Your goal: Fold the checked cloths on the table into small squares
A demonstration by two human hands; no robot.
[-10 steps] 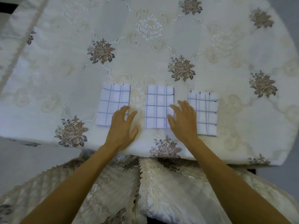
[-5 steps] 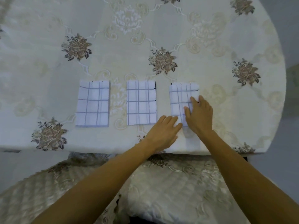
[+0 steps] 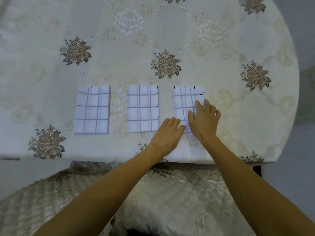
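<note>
Three folded white cloths with blue checks lie in a row near the table's front edge: the left cloth, the middle cloth and the right cloth. My right hand lies flat on the right cloth's lower right part, fingers spread. My left hand rests palm down at that cloth's lower left corner, its fingertips touching the edge. Neither hand has anything gripped. The right cloth's near edge is hidden under my hands.
The round table wears a cream tablecloth with brown rose embroidery; its front edge runs just below my wrists. A quilted cream cover lies beneath the table edge, in front of me.
My left hand left the gap between the left and middle cloths and came to the right cloth's corner. My right hand shifted from the gap onto the right cloth. The view moved right.
</note>
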